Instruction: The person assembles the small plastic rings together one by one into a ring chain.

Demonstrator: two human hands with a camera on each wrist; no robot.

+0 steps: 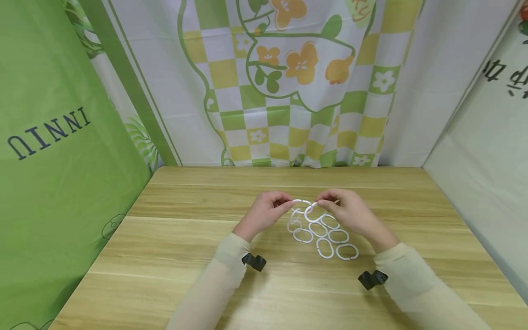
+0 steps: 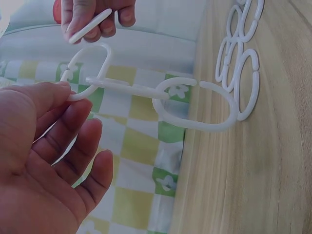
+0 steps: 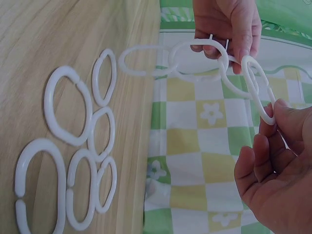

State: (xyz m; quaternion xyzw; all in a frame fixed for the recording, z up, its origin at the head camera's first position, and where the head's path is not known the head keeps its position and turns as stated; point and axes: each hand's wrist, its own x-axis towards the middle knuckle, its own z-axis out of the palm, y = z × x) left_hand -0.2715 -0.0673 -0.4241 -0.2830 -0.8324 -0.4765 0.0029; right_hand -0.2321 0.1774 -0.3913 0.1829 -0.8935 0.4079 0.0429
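Note:
My left hand (image 1: 268, 211) pinches the end link of a short chain of white plastic oval rings (image 2: 195, 126) between thumb and index finger, its other fingers loosely bent. The chain hangs from it, and each ring has a small gap in its side. Facing it, my right hand (image 1: 348, 213) pinches one white ring (image 3: 252, 90) with thumb and forefinger. That ring overlaps the left hand's link in the right wrist view; whether they are hooked together I cannot tell. Several loose white rings (image 3: 48, 109) lie flat on the table just below the hands.
The wood-grain table (image 1: 165, 275) reaches back to a patterned curtain (image 1: 231, 73). A green cloth (image 1: 53, 192) hangs on the left and a pale one (image 1: 486, 146) on the right. Small black cameras (image 1: 259, 262) sit on both wrists.

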